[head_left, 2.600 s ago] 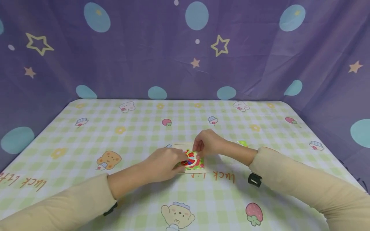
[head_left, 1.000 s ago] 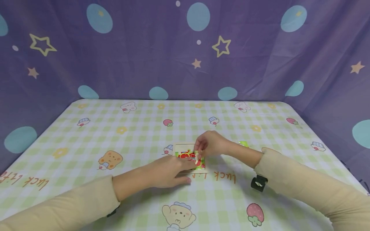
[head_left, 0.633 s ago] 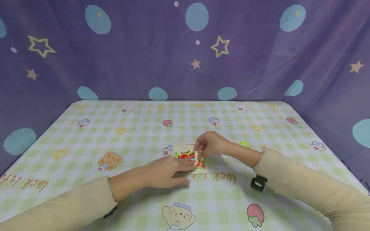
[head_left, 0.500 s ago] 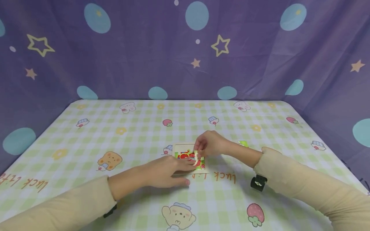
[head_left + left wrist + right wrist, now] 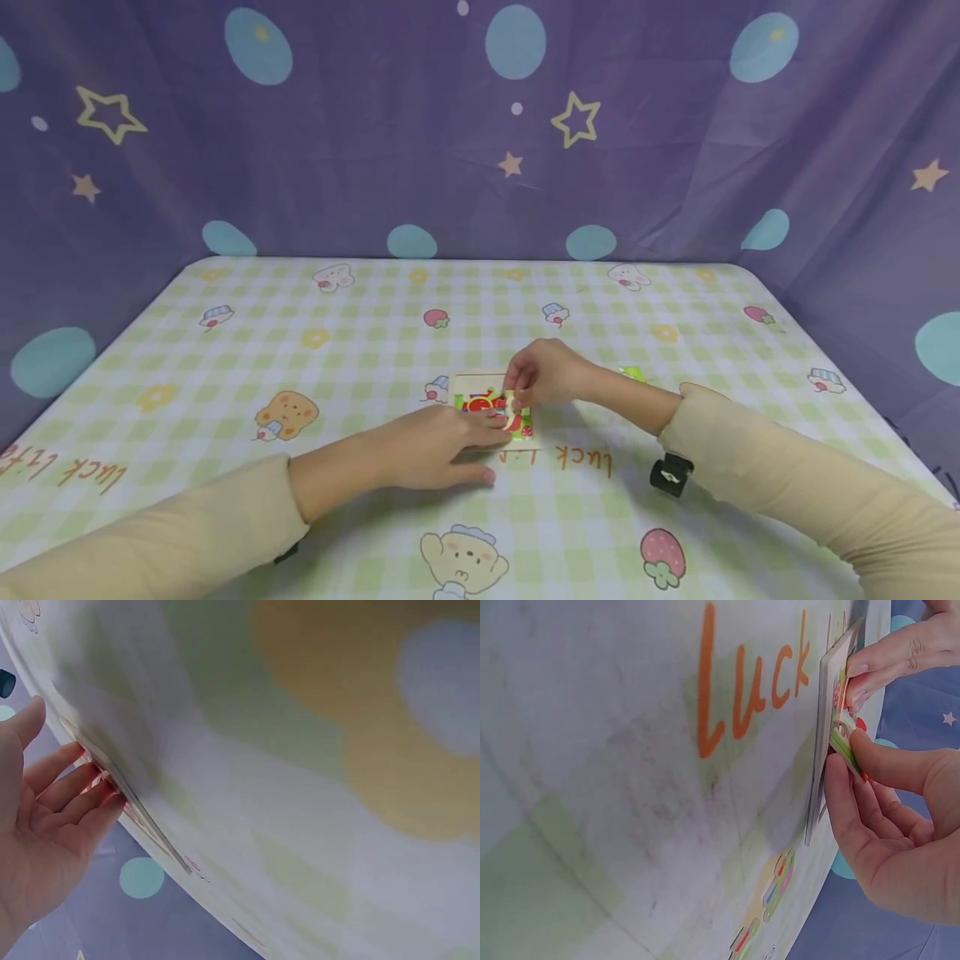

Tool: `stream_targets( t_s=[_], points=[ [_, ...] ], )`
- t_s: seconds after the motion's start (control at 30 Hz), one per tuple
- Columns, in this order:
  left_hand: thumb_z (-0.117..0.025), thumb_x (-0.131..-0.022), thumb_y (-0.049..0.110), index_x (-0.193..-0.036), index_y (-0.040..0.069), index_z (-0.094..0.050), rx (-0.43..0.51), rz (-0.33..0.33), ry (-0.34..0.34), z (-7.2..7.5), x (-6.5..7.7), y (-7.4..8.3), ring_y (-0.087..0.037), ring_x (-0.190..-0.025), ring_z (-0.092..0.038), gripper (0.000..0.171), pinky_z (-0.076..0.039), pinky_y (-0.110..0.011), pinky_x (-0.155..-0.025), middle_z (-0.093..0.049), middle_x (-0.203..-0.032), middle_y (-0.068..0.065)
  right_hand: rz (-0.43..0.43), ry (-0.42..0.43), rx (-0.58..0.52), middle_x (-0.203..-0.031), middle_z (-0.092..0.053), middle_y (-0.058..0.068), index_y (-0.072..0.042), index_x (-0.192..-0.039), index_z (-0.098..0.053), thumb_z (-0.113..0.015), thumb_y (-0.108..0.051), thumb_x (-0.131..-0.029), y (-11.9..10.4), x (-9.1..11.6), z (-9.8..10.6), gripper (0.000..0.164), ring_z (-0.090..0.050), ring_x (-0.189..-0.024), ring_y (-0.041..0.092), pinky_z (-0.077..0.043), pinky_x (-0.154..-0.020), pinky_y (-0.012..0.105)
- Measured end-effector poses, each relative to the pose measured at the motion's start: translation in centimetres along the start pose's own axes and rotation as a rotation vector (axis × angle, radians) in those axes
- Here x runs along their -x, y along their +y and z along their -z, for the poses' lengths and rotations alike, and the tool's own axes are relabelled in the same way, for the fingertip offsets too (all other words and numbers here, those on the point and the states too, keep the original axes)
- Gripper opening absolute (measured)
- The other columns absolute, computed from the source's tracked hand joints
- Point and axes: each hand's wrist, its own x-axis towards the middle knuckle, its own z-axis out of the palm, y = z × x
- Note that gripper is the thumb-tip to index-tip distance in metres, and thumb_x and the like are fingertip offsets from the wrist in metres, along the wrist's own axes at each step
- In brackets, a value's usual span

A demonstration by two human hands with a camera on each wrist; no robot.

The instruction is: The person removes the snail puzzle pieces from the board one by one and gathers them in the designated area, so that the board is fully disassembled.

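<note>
A small wooden jigsaw puzzle board (image 5: 474,377) with a red and green picture lies mid-table, partly covered by both hands. My left hand (image 5: 429,446) reaches in from the left, its fairly straight fingers resting on the pieces and its thumb held apart near the board's front edge. From the right, my right hand (image 5: 549,375) pinches a puzzle piece (image 5: 843,744) between thumb and fingers. That piece is tilted up over the board's right part, close to the left fingertips. In the left wrist view, the left fingers (image 5: 88,787) touch the board's face.
Several loose puzzle pieces (image 5: 780,885) lie beside the board in the right wrist view; a green one (image 5: 632,372) shows behind the right forearm in the head view. A checked cloth (image 5: 360,525) covers the table, and a purple curtain (image 5: 420,150) hangs behind it.
Since the earliest frame, my left hand has straightened its curled fingers and moved them right across the pieces. My right hand has barely moved and keeps the puzzle piece pinched.
</note>
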Motion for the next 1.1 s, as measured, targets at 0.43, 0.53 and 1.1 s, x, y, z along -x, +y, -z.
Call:
stream_targets(
  t_s=[0.43,0.53,1.1],
  points=[
    [-0.060,-0.093,0.041,-0.135,0.013,-0.057,-0.024,-0.008,0.013,-0.1,-0.3,-0.1,-0.015,-0.135,-0.047,0.051,-0.044,-0.037,-0.109,-0.051,-0.143,-0.003,-0.009,-0.025,-0.005,-0.073,-0.072,0.002,-0.008,-0.084,-0.071,-0.077,-0.008,-0.078,-0.1,-0.1,0.1,0.009,-0.059,-0.060,0.003,-0.047,-0.063,0.016],
    [-0.061,-0.093,0.041,-0.134,0.013,-0.057,-0.024,-0.011,0.017,-0.1,-0.3,-0.1,-0.015,-0.135,-0.048,0.050,-0.044,-0.037,-0.109,-0.052,-0.142,-0.003,-0.012,-0.024,-0.006,-0.074,-0.073,0.002,-0.008,-0.085,-0.071,-0.077,-0.007,-0.078,0.0,-0.1,0.1,0.009,-0.060,-0.060,0.003,-0.048,-0.063,0.017],
    [-0.062,-0.092,0.038,-0.136,0.014,-0.055,-0.011,-0.020,0.021,-0.3,-0.1,-0.6,-0.015,-0.138,-0.045,0.050,-0.040,-0.039,-0.112,-0.049,-0.146,-0.001,-0.190,-0.041,-0.370,-0.085,-0.076,0.011,0.003,-0.100,-0.073,-0.077,-0.002,-0.077,1.9,0.6,0.3,0.024,-0.065,-0.063,0.004,-0.060,-0.069,0.028]
  ],
)
